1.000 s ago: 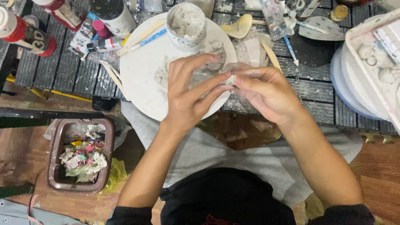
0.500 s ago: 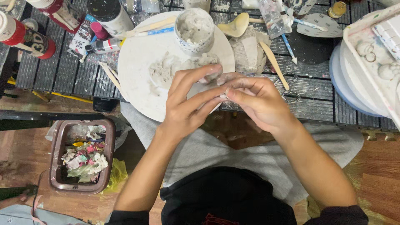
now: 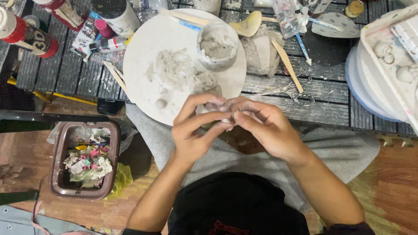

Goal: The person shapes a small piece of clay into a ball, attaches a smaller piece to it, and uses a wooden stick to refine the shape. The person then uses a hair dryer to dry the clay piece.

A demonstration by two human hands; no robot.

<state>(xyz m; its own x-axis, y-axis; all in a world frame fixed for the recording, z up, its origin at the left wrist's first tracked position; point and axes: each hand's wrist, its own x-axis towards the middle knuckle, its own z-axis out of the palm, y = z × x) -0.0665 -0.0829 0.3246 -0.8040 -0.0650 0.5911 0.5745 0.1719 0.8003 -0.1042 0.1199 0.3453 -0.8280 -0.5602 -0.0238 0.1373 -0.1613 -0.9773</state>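
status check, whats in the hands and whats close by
Left hand and right hand pinching a small clay piece together. White round board just beyond, clay cup on it. Nothing blocking.

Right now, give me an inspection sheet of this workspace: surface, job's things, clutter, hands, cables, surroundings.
Surface: dark slatted table, smeared with grey clay.
Job's things: small clay piece pinched between both hands; white round board with clay scraps; clay-coated cup standing on the board.
Clutter: wooden modelling tools, scissors, paint bottles, red-capped cans, clay lump, stacked plates at the right edge.
Hands: left hand and right hand meet fingertip to fingertip on the clay piece.
Cables: nothing seen.
Surroundings: brown waste bin full of scraps on a wooden floor.
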